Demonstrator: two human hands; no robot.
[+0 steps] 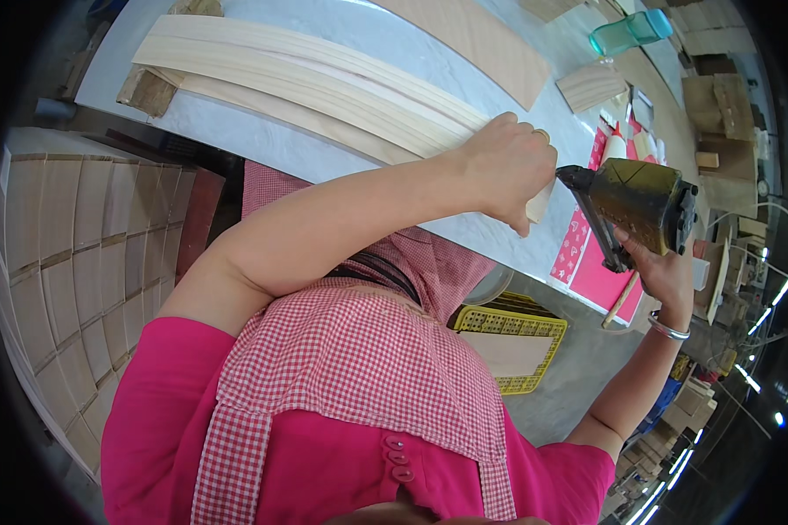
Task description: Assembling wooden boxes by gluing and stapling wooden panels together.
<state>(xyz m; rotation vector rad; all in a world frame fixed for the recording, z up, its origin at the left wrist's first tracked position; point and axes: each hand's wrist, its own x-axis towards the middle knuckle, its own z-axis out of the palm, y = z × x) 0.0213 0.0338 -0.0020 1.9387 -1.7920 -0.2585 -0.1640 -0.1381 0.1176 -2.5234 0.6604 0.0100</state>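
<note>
Several long pale wooden boards [306,79] lie side by side on the white table [228,121]. Wrapped around their right end is my left hand [510,168], fingers curled over the wood. My right hand [664,273] grips a worn yellow-and-black nail gun or stapler [635,197]; which of the two I cannot tell. Its dark nose points left, close to the board end beside my left hand. Whether the nose touches the wood is hard to make out. A rough wooden block [149,92] sits under the boards' left end.
A flat brown panel [473,44] and a teal bottle [635,32] lie farther back. Pink patterned sheets [600,280] and a stick [620,302] are at the table's right edge. Below stands a yellow plastic crate [534,383]; stacked wood pieces [87,227] rise at left.
</note>
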